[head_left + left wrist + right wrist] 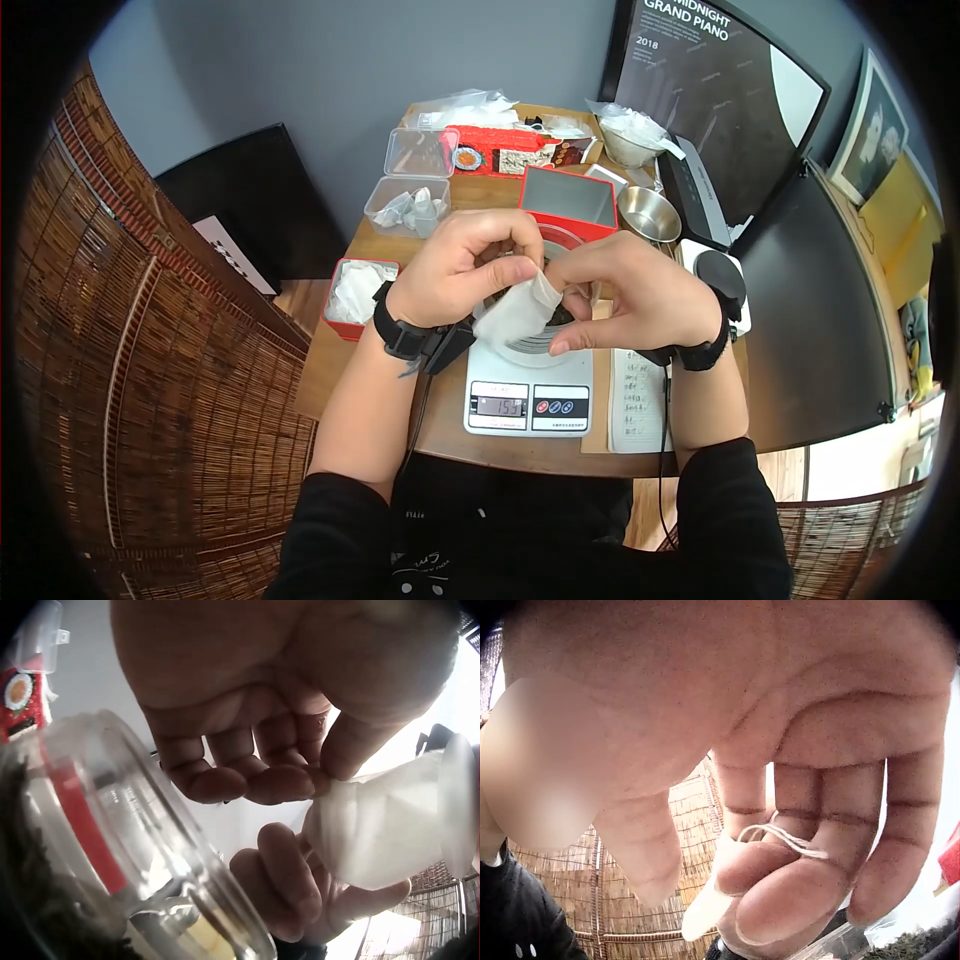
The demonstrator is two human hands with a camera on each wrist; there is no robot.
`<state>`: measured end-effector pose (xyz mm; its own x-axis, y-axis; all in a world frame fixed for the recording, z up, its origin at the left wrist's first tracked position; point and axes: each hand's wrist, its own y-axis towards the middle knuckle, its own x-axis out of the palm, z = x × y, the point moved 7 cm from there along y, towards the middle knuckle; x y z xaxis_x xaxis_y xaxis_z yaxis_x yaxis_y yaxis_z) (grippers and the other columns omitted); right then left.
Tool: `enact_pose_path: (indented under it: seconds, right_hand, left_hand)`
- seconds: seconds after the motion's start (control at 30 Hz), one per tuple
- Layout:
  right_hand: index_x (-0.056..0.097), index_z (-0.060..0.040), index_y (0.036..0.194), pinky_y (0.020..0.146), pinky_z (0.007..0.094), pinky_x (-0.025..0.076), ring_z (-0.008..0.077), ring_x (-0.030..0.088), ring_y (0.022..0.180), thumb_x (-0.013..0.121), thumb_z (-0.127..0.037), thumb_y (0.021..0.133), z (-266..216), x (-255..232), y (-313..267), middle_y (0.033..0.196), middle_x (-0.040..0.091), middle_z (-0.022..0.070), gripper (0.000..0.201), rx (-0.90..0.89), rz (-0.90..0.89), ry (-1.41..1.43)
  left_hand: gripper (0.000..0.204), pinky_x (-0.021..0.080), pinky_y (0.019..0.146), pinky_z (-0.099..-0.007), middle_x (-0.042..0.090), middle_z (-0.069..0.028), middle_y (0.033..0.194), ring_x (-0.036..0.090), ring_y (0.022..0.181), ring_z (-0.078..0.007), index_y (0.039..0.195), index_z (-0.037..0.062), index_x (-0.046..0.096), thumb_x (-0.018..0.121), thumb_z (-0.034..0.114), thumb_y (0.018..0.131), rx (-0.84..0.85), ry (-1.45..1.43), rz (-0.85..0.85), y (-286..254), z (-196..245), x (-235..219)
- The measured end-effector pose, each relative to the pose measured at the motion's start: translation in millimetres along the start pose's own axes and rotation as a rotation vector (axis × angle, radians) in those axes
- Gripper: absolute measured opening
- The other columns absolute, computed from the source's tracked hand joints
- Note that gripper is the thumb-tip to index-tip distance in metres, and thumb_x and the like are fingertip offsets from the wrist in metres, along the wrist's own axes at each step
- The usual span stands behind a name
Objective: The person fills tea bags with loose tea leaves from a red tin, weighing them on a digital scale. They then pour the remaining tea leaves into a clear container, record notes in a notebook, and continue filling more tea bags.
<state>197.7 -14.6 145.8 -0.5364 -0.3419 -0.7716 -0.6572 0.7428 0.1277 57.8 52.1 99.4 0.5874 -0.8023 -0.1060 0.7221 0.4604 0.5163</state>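
Note:
A small white cloth drawstring bag (512,316) hangs between my hands, above a kitchen scale (480,368). My left hand (465,265) pinches the bag's edge between thumb and fingertips. My right hand (640,290) has its fingers bent at the bag's mouth, its thumb held apart. In the right wrist view a thin white string (776,834) loops across the bent right fingers. Below the hands a clear round jar (191,855) with a red band and dark dried leaves (562,316) stands on the scale, partly hidden. The scale's display reads about 153.
A red box (347,328) of white bags stands at left, with a clear plastic box (390,212) behind it. A larger red box (568,195), a steel bowl (650,214) and a red package (480,140) stand at back. A written notebook (637,420) lies at right.

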Motion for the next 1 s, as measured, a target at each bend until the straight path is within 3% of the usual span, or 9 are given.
enact_pose_path:
  seconds: [0.17,0.3,0.4,0.47,0.6,0.63,0.73,0.9,1.0]
  right_hand:
    - [0.066,0.0011,0.085,0.065,0.0347,0.048,0.0202,0.060,0.066,0.094,-0.019,0.084,-0.5,2.1,-0.1,0.073,0.064,0.0068,0.034,-0.120,0.047,0.127]
    - [0.069,0.0026,0.087,0.066,0.0354,0.048,0.0212,0.062,0.067,0.091,-0.016,0.087,0.0,-9.6,-5.4,0.075,0.065,0.0092,0.029,-0.006,0.123,0.014]
    - [0.073,0.0024,0.089,0.065,0.0352,0.048,0.0220,0.062,0.067,0.088,-0.013,0.089,0.2,-7.6,-7.4,0.076,0.065,0.0099,0.022,-0.044,0.061,-0.073]
    - [0.071,0.0016,0.085,0.058,0.0328,0.046,0.0188,0.057,0.061,0.086,-0.016,0.091,-5.1,-18.1,-9.0,0.071,0.061,0.0088,0.024,-0.158,0.285,-0.088]
    - [0.075,0.0009,0.091,0.058,0.0323,0.046,0.0186,0.057,0.060,0.085,-0.014,0.092,-0.2,-27.1,-13.1,0.071,0.062,0.0088,0.018,-0.073,0.435,-0.044]
    - [0.076,-0.0001,0.096,0.058,0.0323,0.046,0.0180,0.058,0.060,0.084,-0.013,0.092,-0.4,-27.8,-14.4,0.071,0.062,0.0085,0.015,-0.091,0.450,-0.083]
    - [0.076,-0.0018,0.103,0.058,0.0325,0.046,0.0175,0.058,0.060,0.082,-0.010,0.093,-7.7,-25.4,-16.0,0.070,0.063,0.0078,0.014,-0.065,0.424,-0.115]
    - [0.074,-0.0036,0.109,0.058,0.0334,0.047,0.0185,0.059,0.060,0.080,-0.007,0.092,-6.3,-15.5,-12.8,0.070,0.063,0.0066,0.017,0.039,0.277,-0.101]
    - [0.074,-0.0045,0.107,0.058,0.0342,0.048,0.0188,0.060,0.059,0.081,-0.008,0.091,-13.1,-11.0,-7.4,0.069,0.063,0.0058,0.017,-0.172,0.363,-0.243]
  left_hand:
    - [0.023,0.046,0.086,-0.0316,0.060,-0.0073,0.101,0.056,0.095,-0.0178,0.102,0.0034,0.061,0.068,0.025,0.108,0.085,-0.043,-0.027,1.1,2.0,4.9]
    - [0.027,0.047,0.086,-0.0312,0.060,-0.0088,0.104,0.057,0.096,-0.0178,0.107,0.0042,0.059,0.063,0.031,0.111,0.098,-0.033,-0.040,2.5,-1.8,4.6]
    - [0.032,0.048,0.086,-0.0285,0.062,-0.0059,0.106,0.058,0.096,-0.0125,0.111,0.0031,0.058,0.065,0.034,0.111,0.178,-0.324,-0.022,5.3,1.0,4.1]
    - [0.047,0.049,0.087,-0.0294,0.064,-0.0080,0.109,0.060,0.097,-0.0138,0.116,0.0033,0.058,0.067,0.048,0.107,0.265,-0.212,0.048,5.7,11.0,1.4]
    - [0.047,0.052,0.095,-0.0316,0.069,-0.0072,0.119,0.065,0.108,-0.0138,0.128,0.0007,0.061,0.082,0.031,0.099,0.033,-0.099,0.021,4.5,5.4,13.6]
    - [0.036,0.055,0.094,-0.0315,0.073,-0.0048,0.113,0.069,0.104,-0.0135,0.125,0.0015,0.066,0.083,0.017,0.097,-0.030,-0.021,0.018,3.8,-1.5,10.0]
    - [0.025,0.056,0.087,-0.0309,0.076,-0.0055,0.103,0.073,0.094,-0.0141,0.117,0.0014,0.070,0.080,0.010,0.095,-0.095,0.135,0.103,4.6,-5.2,11.0]
    - [0.031,0.056,0.087,-0.0323,0.077,-0.0084,0.105,0.073,0.096,-0.0168,0.116,0.0003,0.071,0.078,0.000,0.086,0.056,0.464,0.172,8.0,13.8,6.3]
    - [0.036,0.055,0.089,-0.0344,0.076,-0.0089,0.112,0.071,0.100,-0.0190,0.119,0.0001,0.070,0.075,-0.003,0.084,0.144,0.502,0.166,8.8,22.3,14.7]
